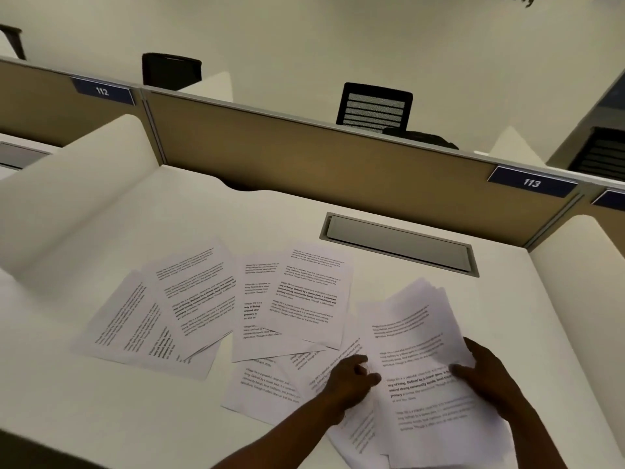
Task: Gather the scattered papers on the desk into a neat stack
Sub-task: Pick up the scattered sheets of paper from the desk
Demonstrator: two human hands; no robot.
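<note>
The job looks about half done. A bunch of papers (422, 360) is already together at the right side of the white desk (101, 418). The right hand (487, 370) grips this bunch at its right edge, thumb on top and fingers curled around the sheets. The edges of the bunch do not line up yet; some corners poke out at the top and at the bottom.

The left hand (348, 377) is just beside the bunch, on its left. It rests on loose sheets there with its fingers bent. I cannot tell if it is pinching a sheet or only pressing down.

Many pages are not picked up. Two overlapping sheets (297, 299) lie in the middle of the desk, past the left hand. More loose sheets (162, 313) lie fanned out far to the left, well apart from both hands. One sheet (263, 387) lies near the front edge, partly under the left arm.

These all need to join the bunch, and then the edges need squaring.
</note>
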